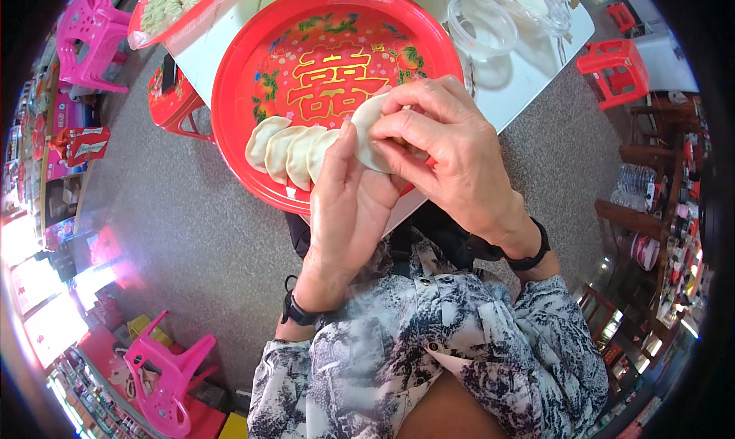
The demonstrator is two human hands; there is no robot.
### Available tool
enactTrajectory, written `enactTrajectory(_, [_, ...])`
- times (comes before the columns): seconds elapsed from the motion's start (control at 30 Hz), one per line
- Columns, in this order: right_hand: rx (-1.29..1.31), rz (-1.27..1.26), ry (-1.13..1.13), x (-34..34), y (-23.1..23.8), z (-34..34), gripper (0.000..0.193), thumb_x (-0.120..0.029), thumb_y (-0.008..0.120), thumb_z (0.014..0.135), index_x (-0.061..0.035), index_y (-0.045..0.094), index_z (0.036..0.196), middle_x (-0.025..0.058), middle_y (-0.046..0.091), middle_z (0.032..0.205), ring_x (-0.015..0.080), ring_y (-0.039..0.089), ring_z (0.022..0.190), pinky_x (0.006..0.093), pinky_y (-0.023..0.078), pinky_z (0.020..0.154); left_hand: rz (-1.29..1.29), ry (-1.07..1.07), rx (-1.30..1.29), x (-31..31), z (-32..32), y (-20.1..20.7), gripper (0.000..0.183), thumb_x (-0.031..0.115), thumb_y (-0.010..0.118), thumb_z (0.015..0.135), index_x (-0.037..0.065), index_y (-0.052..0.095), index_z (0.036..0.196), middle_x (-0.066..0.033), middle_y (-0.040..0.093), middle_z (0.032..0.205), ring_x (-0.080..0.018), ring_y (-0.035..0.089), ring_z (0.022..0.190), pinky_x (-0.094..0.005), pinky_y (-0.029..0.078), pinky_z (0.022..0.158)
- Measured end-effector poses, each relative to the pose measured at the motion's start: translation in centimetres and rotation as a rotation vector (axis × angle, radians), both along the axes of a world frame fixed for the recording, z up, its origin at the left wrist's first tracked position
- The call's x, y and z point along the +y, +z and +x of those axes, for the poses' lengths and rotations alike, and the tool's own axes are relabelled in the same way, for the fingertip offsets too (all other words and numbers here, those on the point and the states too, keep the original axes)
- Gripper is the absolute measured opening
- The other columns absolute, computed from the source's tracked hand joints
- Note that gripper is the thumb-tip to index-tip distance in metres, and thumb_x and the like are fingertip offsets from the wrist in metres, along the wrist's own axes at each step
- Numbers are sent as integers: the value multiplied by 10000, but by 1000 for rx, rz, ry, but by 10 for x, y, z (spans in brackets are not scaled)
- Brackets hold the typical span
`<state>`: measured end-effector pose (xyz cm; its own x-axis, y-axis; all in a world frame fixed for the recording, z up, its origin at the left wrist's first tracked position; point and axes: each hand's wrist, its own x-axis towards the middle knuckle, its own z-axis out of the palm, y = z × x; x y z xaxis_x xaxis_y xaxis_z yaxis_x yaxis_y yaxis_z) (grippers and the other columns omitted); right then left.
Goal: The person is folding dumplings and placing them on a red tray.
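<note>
A pale folded dumpling point(368, 125) is held between my two hands above the near right part of a round red tray point(230, 64). My left hand point(348, 198) cups it from below, thumb along its side. With fingertips pinched together, my right hand point(444, 137) presses on the dumpling's right edge. Several finished dumplings point(287, 152) lie overlapping in a row on the tray, just left of my left hand. Part of that row is hidden behind the left thumb. Any filling inside the held dumpling cannot be seen.
The tray rests on a white table point(528, 83). At the back right is a clear plastic tub point(481, 27); at the far left, a red tray of dumplings point(172, 6). Pink chairs point(92, 37), a red stool point(615, 73) and a red stool with a dark object on it point(174, 98) surround the table.
</note>
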<state>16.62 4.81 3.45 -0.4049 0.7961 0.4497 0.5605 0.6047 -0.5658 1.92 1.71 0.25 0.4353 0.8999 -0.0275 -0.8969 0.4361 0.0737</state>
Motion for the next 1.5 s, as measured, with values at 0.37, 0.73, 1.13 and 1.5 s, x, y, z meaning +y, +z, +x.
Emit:
enactTrajectory(0.37, [18,-125,-95,-4,11,18,254,-128,770,688,-64,652,903,60,588,864,257,570,871,362,460,743,-151,64,184,2,-7,3,457,280,319,1028,-14,350,1376,-159,463,1374,-275,450,1277,-441,372,1072])
enactTrajectory(0.73, [101,-183,-137,-5,5,14,198,-112,754,707,-54,655,869,62,605,820,247,588,791,348,464,713,-88,23,246,3,-6,6,474,291,273,1034,-39,359,1363,-160,447,1369,-265,440,1279,-434,335,1101])
enactTrajectory(1.13, [45,-79,-11,-1,5,15,294,-20,732,726,-114,719,1004,42,572,898,161,541,787,266,464,693,-81,1,231,3,-5,5,493,305,260,1036,-43,344,1376,-166,447,1373,-267,445,1277,-433,335,1101])
enactTrajectory(1.5, [10,-128,-86,-5,7,24,290,-101,719,765,-88,699,1054,66,560,929,207,539,862,298,457,744,-66,-16,94,4,-8,-3,482,294,271,1035,-49,354,1364,-176,446,1376,-279,450,1275,-449,347,1093])
